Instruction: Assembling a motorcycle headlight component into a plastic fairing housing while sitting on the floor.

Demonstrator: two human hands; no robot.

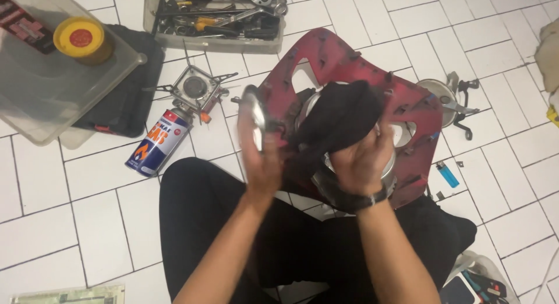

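My left hand [260,158] is raised over my lap and grips a small round shiny metal part [254,108]; the hand is motion-blurred. My right hand [361,158], with a dark band at the wrist, is closed on a black cloth [340,115] bunched just right of that metal part. Behind both hands lies a red plastic panel [343,56] with cut-outs, and a round silver piece [389,164] shows through it. My legs in black trousers [198,205] fill the foreground.
On the white tiled floor: a blue gas canister [157,142] joined to a small camp stove [195,88], a tray of hand tools [218,18], a clear lidded box [52,77] with a yellow tin [81,39], a blue lighter [447,174], a round metal part [438,91].
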